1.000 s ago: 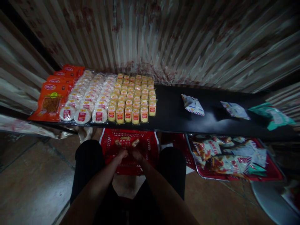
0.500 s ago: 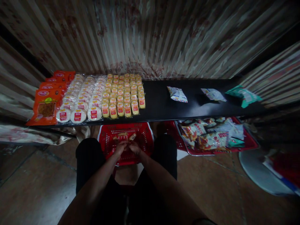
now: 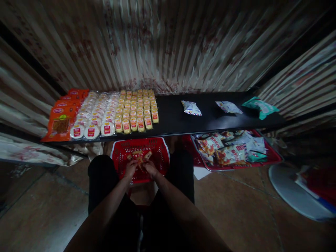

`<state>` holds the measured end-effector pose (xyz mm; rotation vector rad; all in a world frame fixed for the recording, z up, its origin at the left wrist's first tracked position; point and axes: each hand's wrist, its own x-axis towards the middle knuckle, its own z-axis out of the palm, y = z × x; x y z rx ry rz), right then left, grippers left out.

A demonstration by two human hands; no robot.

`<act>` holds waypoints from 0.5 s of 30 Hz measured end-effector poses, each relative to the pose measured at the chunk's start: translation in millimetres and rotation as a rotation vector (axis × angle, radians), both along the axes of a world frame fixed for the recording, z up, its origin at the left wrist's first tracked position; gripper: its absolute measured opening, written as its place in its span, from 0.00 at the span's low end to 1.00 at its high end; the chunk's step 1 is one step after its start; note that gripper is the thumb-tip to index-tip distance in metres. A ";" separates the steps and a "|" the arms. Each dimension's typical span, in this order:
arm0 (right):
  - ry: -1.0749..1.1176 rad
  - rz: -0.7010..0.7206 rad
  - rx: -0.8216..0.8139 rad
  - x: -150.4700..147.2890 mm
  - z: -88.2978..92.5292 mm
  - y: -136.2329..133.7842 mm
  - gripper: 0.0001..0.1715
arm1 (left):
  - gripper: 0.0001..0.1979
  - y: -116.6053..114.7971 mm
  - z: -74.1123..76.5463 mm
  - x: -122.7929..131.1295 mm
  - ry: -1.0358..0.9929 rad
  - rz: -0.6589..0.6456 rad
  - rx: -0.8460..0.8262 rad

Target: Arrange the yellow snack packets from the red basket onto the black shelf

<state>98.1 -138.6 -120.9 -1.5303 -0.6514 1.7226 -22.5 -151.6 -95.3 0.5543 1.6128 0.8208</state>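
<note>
Snack packets (image 3: pixel 139 159), held between hands (image 3: pixel 130 168), over basket (image 3: pixel 163 157)

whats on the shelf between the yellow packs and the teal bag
A left white packet and a right white packet, apart, on otherwise bare black shelf; head view.

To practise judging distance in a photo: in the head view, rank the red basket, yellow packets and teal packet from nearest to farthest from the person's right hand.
1. The red basket, directly under the right hand.
2. The yellow packets, on the black shelf ahead, slightly left.
3. The teal packet, at the shelf's far right end.
</note>
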 end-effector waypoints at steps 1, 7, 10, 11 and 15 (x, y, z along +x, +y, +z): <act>0.002 -0.027 -0.017 1.6 4.1 1.5 0.16 | 0.07 -0.1 2.1 -0.4 0.009 -0.004 0.002; 0.157 -0.167 -0.041 12.1 31.9 8.0 0.20 | 0.11 1.4 16.6 2.9 -0.033 -0.020 0.058; 0.199 -0.187 -0.042 14.1 40.2 5.8 0.21 | 0.13 3.7 23.3 9.0 -0.063 -0.005 0.095; 0.200 -0.181 -0.044 14.5 41.9 5.0 0.22 | 0.14 4.6 25.4 11.2 -0.065 0.000 0.106; 0.216 -0.161 -0.048 16.8 46.9 4.0 0.23 | 0.15 8.7 32.7 17.4 -0.056 0.012 0.138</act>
